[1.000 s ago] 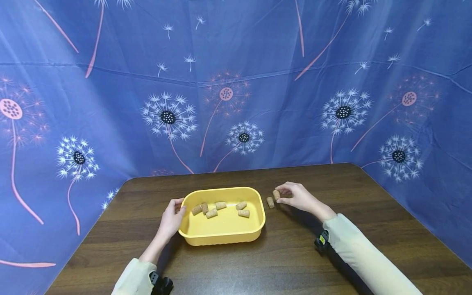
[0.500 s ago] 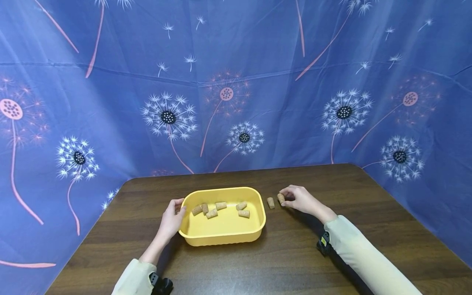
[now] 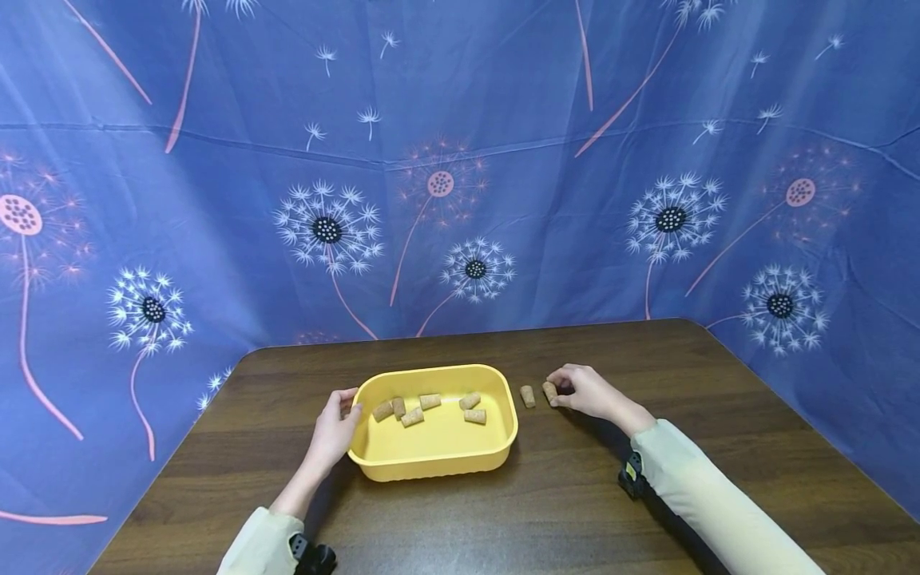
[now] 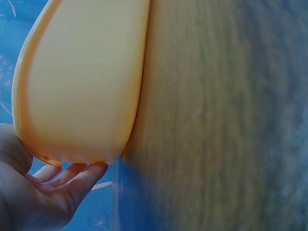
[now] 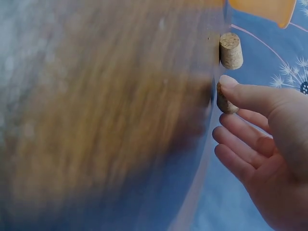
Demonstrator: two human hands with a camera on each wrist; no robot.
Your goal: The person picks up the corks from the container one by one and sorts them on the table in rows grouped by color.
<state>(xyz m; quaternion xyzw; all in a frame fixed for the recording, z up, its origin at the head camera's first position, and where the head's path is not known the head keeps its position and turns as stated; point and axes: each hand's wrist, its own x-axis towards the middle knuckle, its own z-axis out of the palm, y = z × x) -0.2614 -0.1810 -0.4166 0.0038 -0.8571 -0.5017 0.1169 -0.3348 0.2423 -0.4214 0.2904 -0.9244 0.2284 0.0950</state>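
Observation:
A yellow rectangular tub (image 3: 431, 465) stands on the table with several corks (image 3: 413, 417) lying inside. My left hand (image 3: 336, 422) grips its left end, thumb over the rim and fingers along the outside wall; the left wrist view shows the fingertips against the tub (image 4: 82, 110). To the right of the tub, my right hand (image 3: 588, 393) pinches a cork (image 3: 549, 392) between thumb and fingers at the tabletop. Another cork (image 3: 528, 396) stands upright between that hand and the tub. In the right wrist view, the thumb partly covers the pinched cork (image 5: 225, 102).
The dark wooden table (image 3: 460, 519) has rounded far corners. Behind it hangs a blue cloth (image 3: 546, 239) with dandelion prints. Each wrist wears a small black camera, such as the right one (image 3: 631, 474).
My right hand has shifted slightly right and toward me with the cork, widening the gap to the standing cork. The left hand and tub stay in place.

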